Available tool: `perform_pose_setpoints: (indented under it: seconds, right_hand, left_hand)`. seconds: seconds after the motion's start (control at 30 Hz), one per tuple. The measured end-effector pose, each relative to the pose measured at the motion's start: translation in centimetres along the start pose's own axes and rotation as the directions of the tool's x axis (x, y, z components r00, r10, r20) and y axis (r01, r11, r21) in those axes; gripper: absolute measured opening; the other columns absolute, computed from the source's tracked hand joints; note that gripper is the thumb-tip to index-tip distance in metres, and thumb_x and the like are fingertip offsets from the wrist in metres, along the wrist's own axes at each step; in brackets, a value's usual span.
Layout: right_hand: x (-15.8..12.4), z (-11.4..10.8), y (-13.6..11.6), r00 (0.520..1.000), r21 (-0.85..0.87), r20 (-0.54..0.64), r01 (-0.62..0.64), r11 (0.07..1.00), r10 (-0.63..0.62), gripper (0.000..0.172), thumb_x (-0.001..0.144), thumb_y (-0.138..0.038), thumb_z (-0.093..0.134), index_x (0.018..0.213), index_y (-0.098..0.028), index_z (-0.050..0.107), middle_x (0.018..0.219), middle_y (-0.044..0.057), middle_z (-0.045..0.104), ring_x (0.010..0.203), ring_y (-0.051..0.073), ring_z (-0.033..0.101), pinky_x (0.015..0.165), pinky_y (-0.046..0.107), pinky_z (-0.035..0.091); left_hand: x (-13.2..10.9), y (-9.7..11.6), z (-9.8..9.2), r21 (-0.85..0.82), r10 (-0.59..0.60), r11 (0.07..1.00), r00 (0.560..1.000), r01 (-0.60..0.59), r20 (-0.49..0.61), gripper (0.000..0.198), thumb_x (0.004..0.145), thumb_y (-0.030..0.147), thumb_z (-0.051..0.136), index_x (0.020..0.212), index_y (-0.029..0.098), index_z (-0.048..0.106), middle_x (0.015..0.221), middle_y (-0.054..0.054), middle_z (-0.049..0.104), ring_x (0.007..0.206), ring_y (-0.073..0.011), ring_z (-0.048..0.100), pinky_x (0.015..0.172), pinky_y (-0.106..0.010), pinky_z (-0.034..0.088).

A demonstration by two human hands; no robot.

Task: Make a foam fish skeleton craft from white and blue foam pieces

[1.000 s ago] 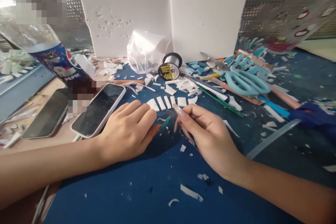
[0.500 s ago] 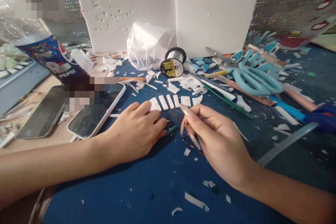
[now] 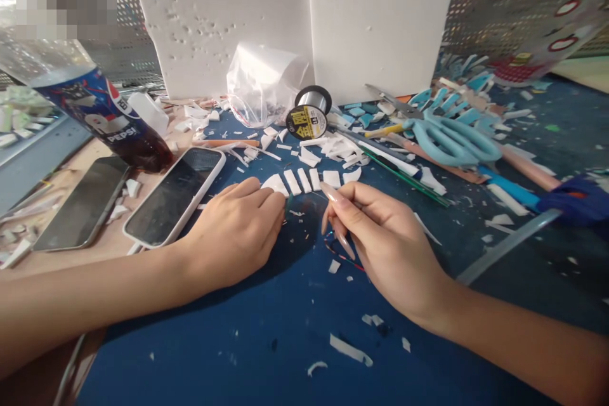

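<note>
My left hand [image 3: 238, 225] rests closed on the blue mat [image 3: 238, 342], knuckles up. Its fingertips are turned under, so whatever they grip is hidden. To the right, my right hand [image 3: 380, 244] holds thumb and forefinger pinched together. Anything between those tips is too fine to make out. Several small white foam pieces [image 3: 314, 179] lie in a curved row just beyond both hands, the leftmost close to my left knuckles. A thin dark-and-red cord [image 3: 346, 259] loops on the mat under my right fingers.
A spool of clear line [image 3: 307, 120], a plastic bag [image 3: 264, 82] and white foam boards [image 3: 380, 25] stand behind. Light-blue scissors [image 3: 454, 139] lie right among foam scraps. Two phones [image 3: 176, 196] and a tilted Pepsi bottle [image 3: 104, 114] are left.
My left hand has shifted slightly left, away from my right hand, and the green tip that stuck out from its fingers no longer shows. My right hand keeps its pinch. The view has shifted slightly.
</note>
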State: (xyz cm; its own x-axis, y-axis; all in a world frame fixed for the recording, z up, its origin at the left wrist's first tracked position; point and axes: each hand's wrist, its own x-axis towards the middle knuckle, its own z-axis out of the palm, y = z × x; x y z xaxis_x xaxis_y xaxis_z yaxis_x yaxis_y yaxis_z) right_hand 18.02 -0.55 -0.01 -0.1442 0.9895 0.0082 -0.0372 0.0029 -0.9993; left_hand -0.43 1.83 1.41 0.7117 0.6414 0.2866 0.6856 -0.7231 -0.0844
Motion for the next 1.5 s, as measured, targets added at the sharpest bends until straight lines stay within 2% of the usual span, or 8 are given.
perform_pose_setpoints:
  seconds: [0.17,0.27,0.33,0.47,0.53,0.63,1.33,1.5]
  right_hand:
    - [0.1,0.1,0.0,1.0,-0.009,0.01,0.0,1.0,0.0,0.031,0.09,-0.035,0.051,0.063,-0.018,0.052,0.053,-0.005,0.044,0.045,0.004,0.041,0.041,0.016,0.034]
    - [0.1,0.1,-0.2,1.0,-0.029,0.011,-0.005,1.0,0.005,0.032,0.09,-0.034,0.05,0.063,-0.018,0.051,0.052,-0.005,0.045,0.043,0.004,0.041,0.04,0.016,0.034]
    - [0.0,0.1,-0.4,1.0,-0.068,0.03,0.003,0.998,0.0,0.032,0.091,-0.034,0.048,0.063,-0.018,0.051,0.05,-0.006,0.044,0.042,0.004,0.04,0.04,0.016,0.034]
    - [-0.5,0.2,-1.0,0.995,-0.183,0.092,0.066,0.981,-0.049,0.031,0.091,-0.033,0.047,0.065,-0.018,0.051,0.051,-0.006,0.044,0.041,0.004,0.041,0.039,0.016,0.033]
    - [-0.8,0.1,-1.2,0.988,-0.244,0.123,0.116,0.963,-0.088,0.031,0.091,-0.032,0.047,0.064,-0.018,0.051,0.052,-0.005,0.045,0.043,0.004,0.042,0.04,0.017,0.034]
    - [-0.9,0.1,-1.3,0.979,-0.289,0.173,0.155,0.945,-0.108,0.032,0.092,-0.032,0.046,0.064,-0.018,0.052,0.054,-0.004,0.047,0.045,0.004,0.044,0.041,0.017,0.035]
    - [-0.8,0.1,-1.0,0.975,-0.295,0.222,0.07,0.953,-0.003,0.033,0.092,-0.036,0.046,0.064,-0.018,0.052,0.056,-0.004,0.047,0.045,0.005,0.044,0.043,0.019,0.037]
    - [-0.6,0.1,-0.8,0.97,-0.282,0.24,0.037,0.959,0.034,0.032,0.091,-0.038,0.046,0.067,-0.019,0.052,0.057,-0.004,0.05,0.048,0.006,0.045,0.046,0.02,0.037]
  left_hand:
    - [-0.2,0.0,0.0,-0.188,-0.12,0.975,0.992,0.123,0.024,0.018,0.088,0.014,0.035,0.074,0.014,0.046,0.064,-0.002,0.046,0.062,-0.0145,0.04,0.057,-0.028,0.032]
    - [-0.3,0.1,0.0,-0.387,-0.223,0.894,0.973,0.225,0.051,0.017,0.088,0.014,0.037,0.073,0.015,0.042,0.065,0.0,0.044,0.062,-0.0123,0.039,0.057,-0.026,0.032]
    - [-0.4,0.2,0.0,-0.571,-0.293,0.764,0.95,0.299,0.106,0.021,0.091,0.017,0.036,0.07,0.017,0.04,0.064,0.002,0.042,0.06,-0.0103,0.037,0.055,-0.024,0.031]
    - [-0.7,0.7,0.1,-0.838,-0.308,0.384,0.909,0.389,0.28,0.025,0.094,0.029,0.034,0.073,0.018,0.043,0.065,0.004,0.041,0.059,-0.0083,0.035,0.053,-0.021,0.031]
    - [-0.7,0.8,0.1,-0.884,-0.285,0.279,0.911,0.375,0.297,0.025,0.094,0.03,0.036,0.074,0.018,0.044,0.066,0.005,0.041,0.06,-0.0076,0.035,0.055,-0.02,0.031]
    - [-0.7,0.9,0.2,-0.91,-0.265,0.206,0.916,0.359,0.301,0.024,0.094,0.028,0.037,0.073,0.017,0.044,0.067,0.005,0.04,0.06,-0.0069,0.034,0.055,-0.019,0.03]
    - [-0.7,1.0,0.1,-0.92,-0.237,0.178,0.922,0.35,0.305,0.023,0.094,0.028,0.038,0.076,0.016,0.047,0.068,0.004,0.04,0.061,-0.0071,0.033,0.055,-0.019,0.03]
    - [-0.6,0.9,0.2,-0.937,-0.247,0.132,0.926,0.324,0.285,0.026,0.093,0.031,0.04,0.072,0.017,0.044,0.065,0.005,0.037,0.059,-0.0074,0.03,0.053,-0.02,0.028]
